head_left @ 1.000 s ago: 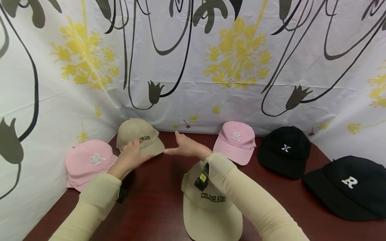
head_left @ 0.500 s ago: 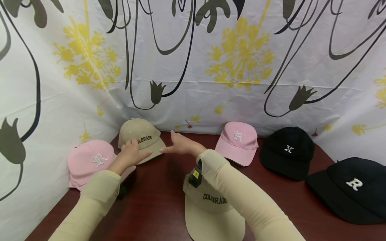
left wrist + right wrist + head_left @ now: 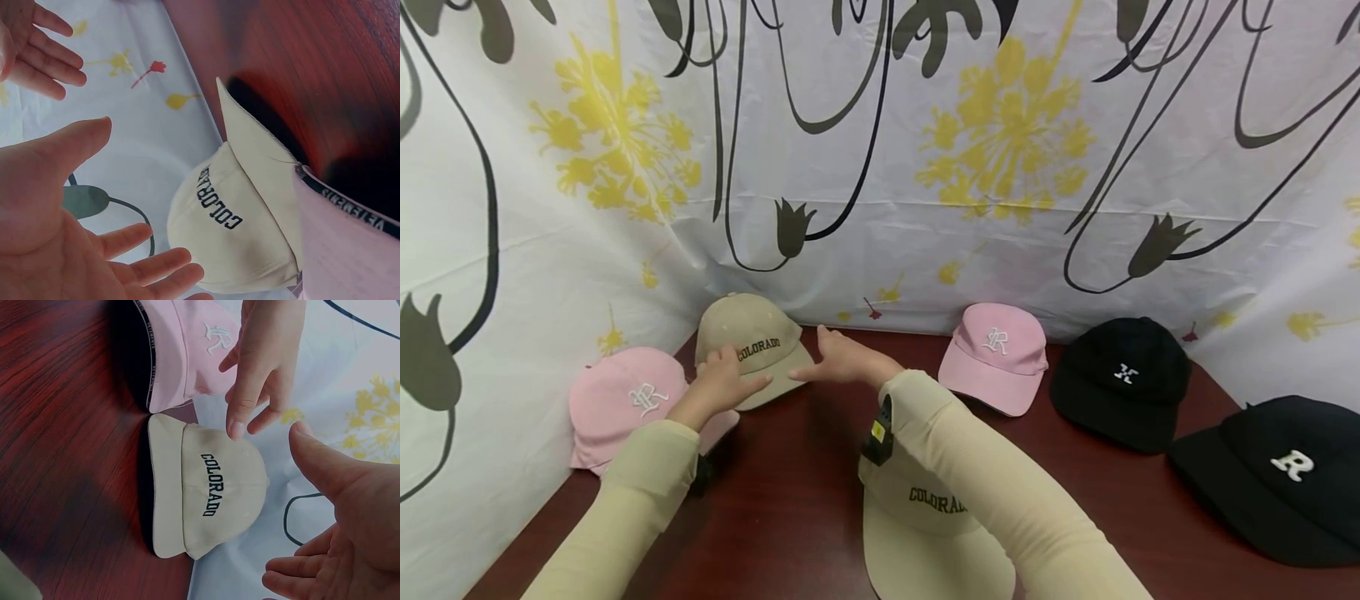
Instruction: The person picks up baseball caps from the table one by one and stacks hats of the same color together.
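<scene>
Reading “COLORADO”, the far beige cap (image 3: 747,321) sits near both hands (image 3: 718,387) (image 3: 850,361).

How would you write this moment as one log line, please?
left hand: holds nothing | right hand: holds nothing | rear beige COLORADO baseball cap: on table, unheld, near both hands

Beige caps (image 3: 751,333) read COLORADO, pink (image 3: 992,358) R, black (image 3: 1273,487) R, perhaps K/X.

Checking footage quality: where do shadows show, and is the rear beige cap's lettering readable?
Head view: table shadowed near the right hand, lettering on the rear beige cap readable; left wrist: dark beneath its brim, lettering foreshortened; right wrist: table shadow, lettering readable.
</scene>
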A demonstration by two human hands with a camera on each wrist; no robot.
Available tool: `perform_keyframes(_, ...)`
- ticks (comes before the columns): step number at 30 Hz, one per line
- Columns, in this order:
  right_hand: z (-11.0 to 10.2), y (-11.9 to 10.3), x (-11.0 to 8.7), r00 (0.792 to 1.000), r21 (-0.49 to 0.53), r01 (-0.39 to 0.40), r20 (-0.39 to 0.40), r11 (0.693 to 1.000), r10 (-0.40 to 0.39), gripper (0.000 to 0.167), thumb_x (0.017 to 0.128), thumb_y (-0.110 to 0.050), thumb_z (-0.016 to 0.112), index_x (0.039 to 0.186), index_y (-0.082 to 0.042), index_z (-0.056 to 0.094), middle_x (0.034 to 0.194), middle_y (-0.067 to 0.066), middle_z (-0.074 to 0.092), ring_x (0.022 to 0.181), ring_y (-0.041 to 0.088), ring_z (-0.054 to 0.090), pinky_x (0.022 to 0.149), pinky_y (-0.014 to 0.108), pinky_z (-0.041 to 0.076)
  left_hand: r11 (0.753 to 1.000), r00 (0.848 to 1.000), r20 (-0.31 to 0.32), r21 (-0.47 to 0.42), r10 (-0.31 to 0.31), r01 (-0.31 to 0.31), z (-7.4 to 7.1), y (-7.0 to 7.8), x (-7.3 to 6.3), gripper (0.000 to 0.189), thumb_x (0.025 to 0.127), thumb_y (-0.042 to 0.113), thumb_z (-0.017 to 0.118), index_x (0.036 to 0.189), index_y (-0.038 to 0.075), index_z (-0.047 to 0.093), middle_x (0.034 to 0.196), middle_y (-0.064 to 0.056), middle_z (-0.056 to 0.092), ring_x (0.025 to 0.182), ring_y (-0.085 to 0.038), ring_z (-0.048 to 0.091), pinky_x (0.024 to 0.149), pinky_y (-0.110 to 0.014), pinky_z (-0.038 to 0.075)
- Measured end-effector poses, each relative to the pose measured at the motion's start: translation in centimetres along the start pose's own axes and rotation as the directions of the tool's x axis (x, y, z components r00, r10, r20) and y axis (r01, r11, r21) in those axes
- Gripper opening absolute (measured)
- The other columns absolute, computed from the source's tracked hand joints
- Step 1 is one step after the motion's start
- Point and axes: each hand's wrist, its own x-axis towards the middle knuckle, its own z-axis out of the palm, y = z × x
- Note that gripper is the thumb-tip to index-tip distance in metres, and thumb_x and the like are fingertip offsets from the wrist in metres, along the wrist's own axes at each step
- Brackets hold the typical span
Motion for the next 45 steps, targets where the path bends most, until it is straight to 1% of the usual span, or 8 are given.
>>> perform_keyframes(6, 0.2, -0.1, 0.8, 1.000, -0.001, -0.017, 0.008, 1.000, 0.017, 0.092, 0.088, -0.045, 0.057, 0.144, 0.005, 0.004, 0.150, 0.019, 0.010, 0.136, 0.025, 0.015, 0.106, 0.035, 0.022, 1.000, 1.000, 0.004, -0.008, -0.013, 0.013, 0.1, -0.6, 0.4, 0.069, 0.087, 0.033, 0.058, 0.121, -0.019, 0.026, 0.115, -0.042, 0.029, 0.108, -0.058, 0.027, 0.088, -0.061, 0.028)
perform_keyframes(12, 0.4, -0.1, 1.3, 0.999, 0.018, -0.042, 0.024, 0.999, 0.041, 0.094, 0.087, -0.046, 0.056, 0.144, 0.005, 0.002, 0.150, 0.019, 0.009, 0.137, 0.025, 0.014, 0.106, 0.036, 0.022, 1.000, 1.000, 0.016, -0.014, -0.023, 0.023, 0.1, -1.0, 0.8, 0.070, 0.088, 0.032, 0.057, 0.124, -0.019, 0.025, 0.117, -0.043, 0.028, 0.109, -0.057, 0.027, 0.089, -0.061, 0.028)
perform_keyframes(17, 0.5, -0.1, 1.9, 0.999, 0.026, -0.028, 0.032, 0.999, 0.027, 0.093, 0.088, -0.045, 0.056, 0.143, 0.006, 0.002, 0.149, 0.021, 0.008, 0.136, 0.026, 0.015, 0.105, 0.036, 0.024, 0.999, 0.999, 0.016, -0.010, -0.030, 0.030, 0.1, -1.1, 1.3, 0.070, 0.088, 0.033, 0.057, 0.122, -0.020, 0.025, 0.117, -0.043, 0.027, 0.111, -0.058, 0.027, 0.091, -0.062, 0.026)
perform_keyframes(20, 0.6, -0.1, 2.4, 0.999, 0.029, -0.026, 0.034, 0.999, 0.025, 0.092, 0.088, -0.045, 0.056, 0.143, 0.007, 0.002, 0.149, 0.022, 0.008, 0.136, 0.027, 0.016, 0.105, 0.036, 0.024, 0.999, 0.999, 0.023, -0.009, -0.046, 0.046, 0.2, -1.3, 1.5, 0.070, 0.088, 0.033, 0.056, 0.122, -0.020, 0.024, 0.117, -0.044, 0.026, 0.110, -0.060, 0.027, 0.090, -0.063, 0.028)
perform_keyframes(27, 1.3, 0.3, 3.6, 0.997, 0.009, -0.074, 0.033, 0.997, 0.073, 0.093, 0.087, -0.049, 0.055, 0.144, 0.006, 0.005, 0.149, 0.020, 0.011, 0.136, 0.026, 0.015, 0.106, 0.035, 0.022, 0.995, 0.995, 0.043, -0.027, -0.094, 0.095, 0.6, -1.8, 2.1, 0.072, 0.088, 0.035, 0.057, 0.124, -0.017, 0.023, 0.119, -0.043, 0.024, 0.109, -0.061, 0.031, 0.086, -0.064, 0.031)
perform_keyframes(32, 1.6, 0.5, 3.9, 0.996, 0.017, -0.083, 0.034, 0.996, 0.082, 0.092, 0.087, -0.047, 0.056, 0.143, 0.006, 0.008, 0.149, 0.022, 0.010, 0.137, 0.028, 0.013, 0.107, 0.036, 0.020, 0.995, 0.995, 0.031, -0.013, -0.098, 0.098, 0.9, -2.1, 2.5, 0.070, 0.087, 0.034, 0.058, 0.121, -0.018, 0.025, 0.115, -0.042, 0.027, 0.105, -0.057, 0.036, 0.085, -0.063, 0.033)
perform_keyframes(36, 1.6, 0.6, 4.0, 0.996, 0.016, -0.088, 0.037, 0.996, 0.087, 0.090, 0.088, -0.046, 0.056, 0.143, 0.007, 0.009, 0.149, 0.022, 0.010, 0.136, 0.029, 0.013, 0.107, 0.037, 0.020, 0.995, 0.994, 0.045, -0.012, -0.100, 0.100, 1.1, -2.3, 2.7, 0.070, 0.088, 0.033, 0.057, 0.121, -0.019, 0.024, 0.116, -0.043, 0.026, 0.105, -0.057, 0.036, 0.085, -0.062, 0.034)
perform_keyframes(45, 1.8, 0.6, 4.4, 0.996, 0.010, -0.087, 0.038, 0.996, 0.087, 0.089, 0.088, -0.046, 0.056, 0.143, 0.008, 0.012, 0.149, 0.022, 0.012, 0.136, 0.029, 0.016, 0.107, 0.036, 0.021, 0.992, 0.990, 0.080, -0.034, -0.115, 0.118, 1.1, -2.4, 2.9, 0.078, 0.089, 0.032, 0.056, 0.124, -0.023, 0.015, 0.120, -0.047, 0.019, 0.107, -0.055, 0.036, 0.086, -0.060, 0.035)
